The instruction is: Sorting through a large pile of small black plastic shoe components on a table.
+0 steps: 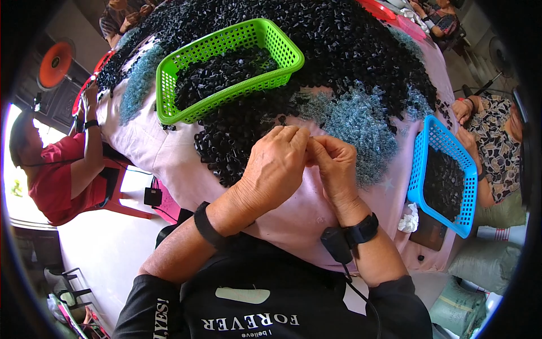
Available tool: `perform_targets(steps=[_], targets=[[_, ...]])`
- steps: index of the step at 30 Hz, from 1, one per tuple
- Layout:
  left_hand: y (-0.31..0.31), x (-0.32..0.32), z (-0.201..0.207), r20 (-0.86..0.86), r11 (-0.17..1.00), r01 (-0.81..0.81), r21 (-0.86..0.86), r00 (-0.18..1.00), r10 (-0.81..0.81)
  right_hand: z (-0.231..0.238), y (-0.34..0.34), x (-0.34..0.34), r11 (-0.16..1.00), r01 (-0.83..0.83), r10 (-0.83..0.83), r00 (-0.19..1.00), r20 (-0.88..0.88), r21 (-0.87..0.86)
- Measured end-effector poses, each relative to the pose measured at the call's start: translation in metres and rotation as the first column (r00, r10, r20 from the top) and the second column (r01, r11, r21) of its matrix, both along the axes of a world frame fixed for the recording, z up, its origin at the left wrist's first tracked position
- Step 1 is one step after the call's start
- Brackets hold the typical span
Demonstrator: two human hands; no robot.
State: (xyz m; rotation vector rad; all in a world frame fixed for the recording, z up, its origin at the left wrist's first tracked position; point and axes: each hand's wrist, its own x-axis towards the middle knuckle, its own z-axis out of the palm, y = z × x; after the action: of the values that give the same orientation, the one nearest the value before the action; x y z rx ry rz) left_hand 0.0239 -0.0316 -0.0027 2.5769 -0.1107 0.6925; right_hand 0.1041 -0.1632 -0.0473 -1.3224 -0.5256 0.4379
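Note:
My left hand [275,161] and my right hand [337,165] meet above the front edge of the pile, thumbs and fingertips pressed together. Whatever they pinch is hidden behind the fingers. Just beyond them spreads a large heap of small black plastic parts [226,138]. To the right of my right hand lies a mound of bluish, shiny pieces [361,124] that look like small coil springs. A green plastic basket [285,53], partly filled with black parts, rests on the heap beyond my left hand. Dark bands circle both wrists.
Pink cloth [169,150] covers the table. A blue basket [415,181] of black parts stands at the right edge, beside crumpled white tissue [409,218]. People sit around the table: one in red [62,175] at left, one in a patterned top [497,147] at right. Sacks [485,263] lie lower right.

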Motion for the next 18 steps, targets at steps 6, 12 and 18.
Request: perform_targets(steps=[6, 12, 18], targets=[[0.0031, 0.0006, 0.0041, 0.032, 0.999, 0.006, -0.048, 0.999, -0.005, 0.0001, 0.0031, -0.0010, 0.999, 0.006, -0.002, 0.994, -0.107, 0.038], [0.0040, 0.0008, -0.0009, -0.016, 0.999, 0.016, -0.045, 1.000, -0.017, -0.0006, 0.0025, 0.0007, 0.999, 0.011, -0.005, 0.992, -0.130, 0.046], [0.0065, -0.0022, 0.0014, -0.021, 0.998, 0.027, -0.063, 0.999, -0.028, -0.0013, 0.0020, 0.0012, 1.000, -0.001, -0.001, 0.997, -0.080, -0.018]])
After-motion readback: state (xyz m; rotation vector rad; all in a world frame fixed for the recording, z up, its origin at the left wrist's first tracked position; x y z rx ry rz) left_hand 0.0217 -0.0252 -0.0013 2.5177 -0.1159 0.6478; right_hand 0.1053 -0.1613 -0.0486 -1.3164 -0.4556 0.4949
